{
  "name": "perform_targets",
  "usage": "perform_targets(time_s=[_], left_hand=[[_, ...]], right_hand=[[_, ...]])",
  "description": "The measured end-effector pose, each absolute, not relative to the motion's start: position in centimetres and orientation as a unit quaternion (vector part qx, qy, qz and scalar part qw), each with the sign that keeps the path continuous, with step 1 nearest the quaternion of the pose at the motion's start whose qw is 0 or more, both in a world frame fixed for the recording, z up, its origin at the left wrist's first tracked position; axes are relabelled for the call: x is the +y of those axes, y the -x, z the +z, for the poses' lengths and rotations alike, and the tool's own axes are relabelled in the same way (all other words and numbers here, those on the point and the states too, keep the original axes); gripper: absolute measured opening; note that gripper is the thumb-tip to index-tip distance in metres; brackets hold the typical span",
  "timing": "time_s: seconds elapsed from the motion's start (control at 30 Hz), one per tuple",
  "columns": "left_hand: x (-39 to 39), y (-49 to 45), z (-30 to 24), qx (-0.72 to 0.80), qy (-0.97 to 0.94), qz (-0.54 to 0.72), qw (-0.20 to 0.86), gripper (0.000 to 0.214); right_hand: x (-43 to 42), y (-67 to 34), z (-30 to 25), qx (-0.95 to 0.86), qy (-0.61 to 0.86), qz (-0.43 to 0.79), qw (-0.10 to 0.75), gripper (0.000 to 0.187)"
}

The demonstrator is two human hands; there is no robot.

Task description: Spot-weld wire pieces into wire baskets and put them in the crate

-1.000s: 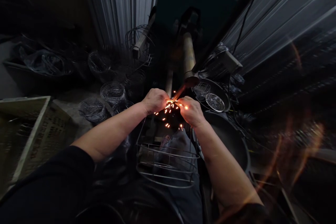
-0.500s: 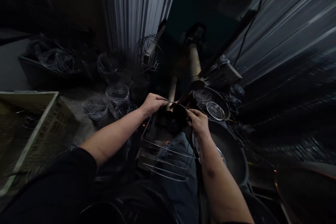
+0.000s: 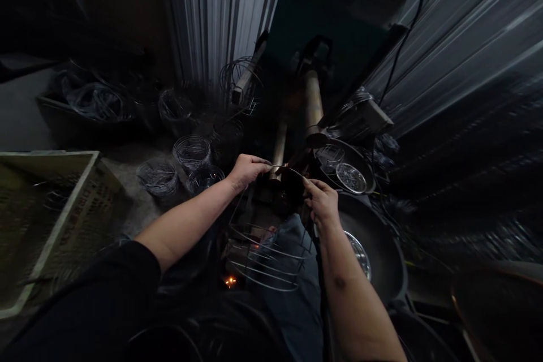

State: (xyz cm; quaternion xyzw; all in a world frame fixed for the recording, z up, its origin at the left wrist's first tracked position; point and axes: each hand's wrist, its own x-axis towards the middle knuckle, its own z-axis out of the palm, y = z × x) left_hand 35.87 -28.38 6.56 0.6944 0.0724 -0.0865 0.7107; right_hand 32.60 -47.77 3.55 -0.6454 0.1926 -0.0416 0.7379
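Observation:
Both hands pinch a thin curved metal wire (image 3: 292, 169) that spans the gap between them. My left hand (image 3: 248, 172) grips its left end with thumb and fingers. On the right end, the fingers of my right hand (image 3: 320, 198) are closed. The wire's middle is at the tip of a lower metal rod (image 3: 278, 153), and a thicker cylindrical rod (image 3: 314, 102) stands above and behind. Below the hands, a frame of curved wires (image 3: 267, 263) hangs over my jeans-clad leg (image 3: 292, 305); whether it joins the held wire I cannot tell.
To the left are a yellowish plastic crate (image 3: 80, 203) and several bundles of wire rings (image 3: 192, 153). On the right, a large dark round pan (image 3: 382, 237) and a smaller tray (image 3: 367, 161) hold shiny round pieces (image 3: 351, 177). Sparks (image 3: 230, 281) glow low near my legs.
Both hands keep their grip at nearly the same spot. Bright sparks have appeared below the wire frame, and a green light now shows beside the red one at the top.

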Motion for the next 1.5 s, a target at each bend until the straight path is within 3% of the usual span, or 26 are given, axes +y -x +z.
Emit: perform_targets(time_s=[0.87, 1.27, 1.4, 1.5], left_hand=[[-27.6, -36.1, 4.9, 0.085, -0.629, -0.04, 0.772, 0.038], [-27.2, -35.6, 4.3, 0.084, -0.616, -0.056, 0.781, 0.044], [-24.5, -31.7, 1.7, 0.172, -0.607, -0.059, 0.774, 0.041], [-22.5, -27.5, -0.9, 0.302, -0.591, -0.141, 0.735, 0.036]], right_hand=[[-46.6, -32.9, 3.1, 0.212, 0.62, -0.064, 0.753, 0.071], [-46.8, -32.4, 2.6, 0.2, 0.589, -0.044, 0.782, 0.064], [-47.1, -29.5, 3.0, 0.161, 0.559, -0.025, 0.813, 0.06], [-47.7, -27.0, 3.4, 0.116, 0.576, -0.075, 0.806, 0.053]])
